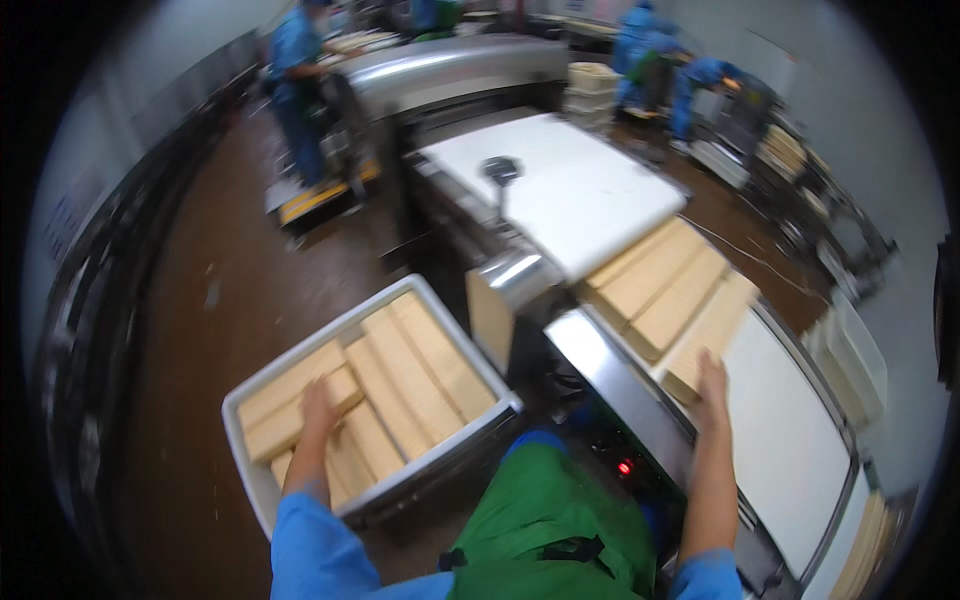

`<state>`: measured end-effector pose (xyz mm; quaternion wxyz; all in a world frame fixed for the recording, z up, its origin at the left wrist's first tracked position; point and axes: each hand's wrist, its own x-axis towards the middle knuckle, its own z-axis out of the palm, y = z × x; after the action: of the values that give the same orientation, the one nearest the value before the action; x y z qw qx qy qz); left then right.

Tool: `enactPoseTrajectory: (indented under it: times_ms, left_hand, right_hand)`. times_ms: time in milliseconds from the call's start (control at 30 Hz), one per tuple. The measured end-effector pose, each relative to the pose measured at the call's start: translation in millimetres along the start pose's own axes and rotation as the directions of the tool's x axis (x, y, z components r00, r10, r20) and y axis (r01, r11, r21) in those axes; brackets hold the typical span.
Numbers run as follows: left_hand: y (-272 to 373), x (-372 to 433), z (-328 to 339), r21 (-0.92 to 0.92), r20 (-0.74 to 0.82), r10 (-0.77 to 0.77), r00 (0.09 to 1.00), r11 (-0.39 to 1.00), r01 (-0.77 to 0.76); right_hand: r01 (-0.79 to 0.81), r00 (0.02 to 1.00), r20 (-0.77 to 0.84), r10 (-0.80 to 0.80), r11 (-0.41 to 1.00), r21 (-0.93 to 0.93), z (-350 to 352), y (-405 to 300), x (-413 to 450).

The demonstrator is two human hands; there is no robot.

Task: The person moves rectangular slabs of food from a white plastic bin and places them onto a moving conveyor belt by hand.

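Observation:
A white plastic tub stands before me on the left, holding several long, pale yellow blocks. My left hand is over one block in its left half, gripping it near one end; the fingertips are partly hidden. To the right, a white conveyor belt runs past me. On it, my right hand grasps the near end of a single pale block. That block lies slightly askew beside a row of similar blocks.
Beyond the row is a wide white belt section, with a dark knob on a post at its side. A metal housing separates tub and belt. Co-workers in blue stand farther back. Stacked white tubs are at the right.

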<state>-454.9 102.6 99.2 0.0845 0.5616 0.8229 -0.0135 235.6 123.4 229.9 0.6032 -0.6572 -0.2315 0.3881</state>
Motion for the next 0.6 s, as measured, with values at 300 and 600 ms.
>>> enactPoseTrajectory:
  times_ms: [300, 600]
  left_hand:
    - [42.5, -9.0, 5.4, -0.015, 0.136, -0.181, 0.974, 0.983, 0.185]
    - [53.5, -56.2, 4.3, -0.042, -0.494, -0.122, 0.861, 0.992, 0.116]
  right_hand:
    - [-0.058, 0.972, -0.188, -0.14, 0.634, -0.771, 21.1, -27.9, 19.1]
    - [0.454, 0.624, 0.053, -0.779, 0.307, -0.836, 55.3, 0.9, -44.1]
